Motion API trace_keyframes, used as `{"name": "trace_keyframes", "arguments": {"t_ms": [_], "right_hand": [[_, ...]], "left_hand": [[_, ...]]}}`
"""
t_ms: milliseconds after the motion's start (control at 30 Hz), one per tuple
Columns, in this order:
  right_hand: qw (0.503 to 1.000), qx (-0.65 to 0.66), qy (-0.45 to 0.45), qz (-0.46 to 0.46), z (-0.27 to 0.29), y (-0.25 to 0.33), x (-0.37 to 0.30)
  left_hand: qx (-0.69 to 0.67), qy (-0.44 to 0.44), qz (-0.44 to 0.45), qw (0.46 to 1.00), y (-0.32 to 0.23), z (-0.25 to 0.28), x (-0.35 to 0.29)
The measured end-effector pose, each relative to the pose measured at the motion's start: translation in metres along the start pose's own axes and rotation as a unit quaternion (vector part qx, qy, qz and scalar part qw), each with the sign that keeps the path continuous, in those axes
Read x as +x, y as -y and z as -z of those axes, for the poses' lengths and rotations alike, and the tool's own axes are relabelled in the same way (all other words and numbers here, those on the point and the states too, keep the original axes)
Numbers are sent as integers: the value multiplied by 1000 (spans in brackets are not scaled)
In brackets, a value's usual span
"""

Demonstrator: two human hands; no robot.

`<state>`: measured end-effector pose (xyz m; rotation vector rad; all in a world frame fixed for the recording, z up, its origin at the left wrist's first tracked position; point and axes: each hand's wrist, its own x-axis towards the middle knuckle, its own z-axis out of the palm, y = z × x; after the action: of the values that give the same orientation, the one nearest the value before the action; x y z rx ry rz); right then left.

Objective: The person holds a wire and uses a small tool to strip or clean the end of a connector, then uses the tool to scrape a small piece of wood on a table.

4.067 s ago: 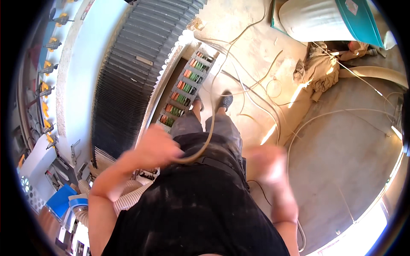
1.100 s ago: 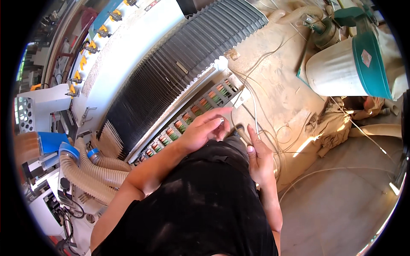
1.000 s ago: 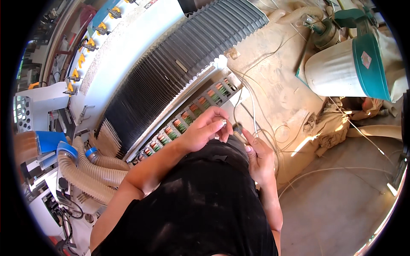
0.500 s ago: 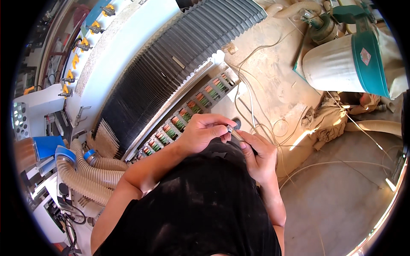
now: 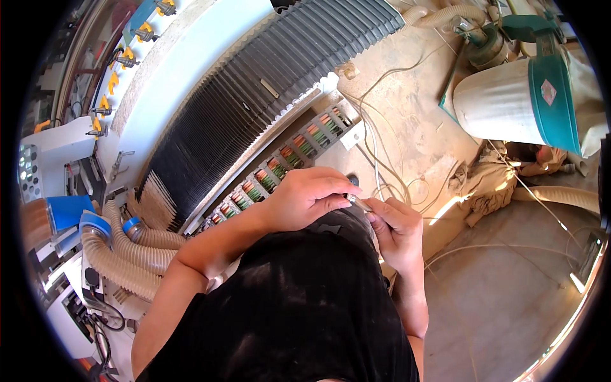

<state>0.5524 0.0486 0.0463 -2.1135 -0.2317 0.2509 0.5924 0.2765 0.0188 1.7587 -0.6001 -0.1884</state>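
In front of my dark shirt, both hands meet over a small slim metal piece [image 5: 361,204], its shiny end near my left fingertips. My left hand [image 5: 304,198] is closed, thumb and forefinger pinching that shiny end. My right hand [image 5: 400,230] pinches the other end between thumb and bent fingers. Fingers cover much of the piece, so its exact kind cannot be made out. Just beyond the fingertips, on the floor side, a small dark round thing [image 5: 353,181] shows partly.
Ahead lies a machine's black bellows cover [image 5: 235,105], with a cable chain [image 5: 280,167] of coloured wires along it. Yellow tool forks [image 5: 113,83] line the far left. Ribbed hoses [image 5: 124,264] stand left. A white and green drum [image 5: 499,105] and loose cables [image 5: 382,169] are right.
Both hands have shifted slightly right with the metal piece. My left fingers now cover more of its shiny end. The view has tilted a little.
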Motion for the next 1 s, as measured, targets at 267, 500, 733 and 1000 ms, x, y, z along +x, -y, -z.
{"name": "trace_keyframes", "arguments": {"t_ms": [267, 500, 733, 1000], "right_hand": [[969, 237, 10, -63, -22, -20, -10], [941, 316, 33, -121, -32, -22, -17], [951, 276, 21, -140, -32, -17, -19], [995, 40, 13, -91, -34, 11, -11]], "left_hand": [[-86, -34, 26, 995, 1, -5, -6], [-111, -55, 27, 992, 1, -8, -12], [-372, -34, 205, 904, 14, -10, -19], [-540, -66, 209, 813, 18, -17, -24]]}}
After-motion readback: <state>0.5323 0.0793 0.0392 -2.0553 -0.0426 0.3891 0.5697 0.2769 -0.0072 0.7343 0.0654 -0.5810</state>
